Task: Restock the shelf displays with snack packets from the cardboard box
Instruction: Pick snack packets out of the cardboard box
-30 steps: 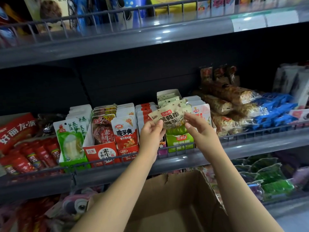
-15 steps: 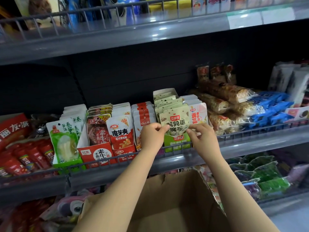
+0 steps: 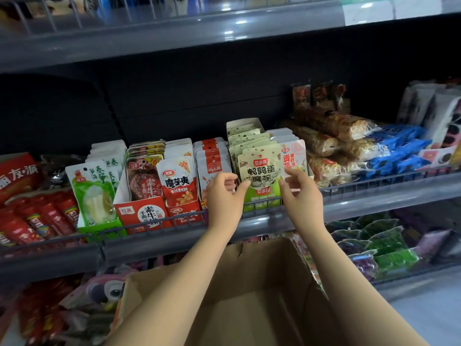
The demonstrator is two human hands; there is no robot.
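Note:
A pale green snack packet (image 3: 259, 168) stands upright at the front of its row, in a green display box (image 3: 262, 199) on the middle shelf. My left hand (image 3: 225, 196) pinches the packet's lower left corner with thumb and curled fingers. My right hand (image 3: 300, 193) pinches its lower right corner, its fingers lying over the neighbouring pink-and-white packet (image 3: 294, 156). Below my forearms the brown cardboard box (image 3: 252, 293) stands with its flaps up; its inside is mostly hidden.
A wire rail (image 3: 374, 183) runs along the shelf front. Left of my hands stand red display boxes (image 3: 144, 213) and a green one (image 3: 99, 228). Wrapped rolls (image 3: 331, 136) and blue packs (image 3: 399, 148) lie to the right. More snacks fill the lower shelf (image 3: 384, 248).
The packet went from tilted above the row to upright and seated lower in the front of the green box. Both hands followed it down and now sit at its lower corners.

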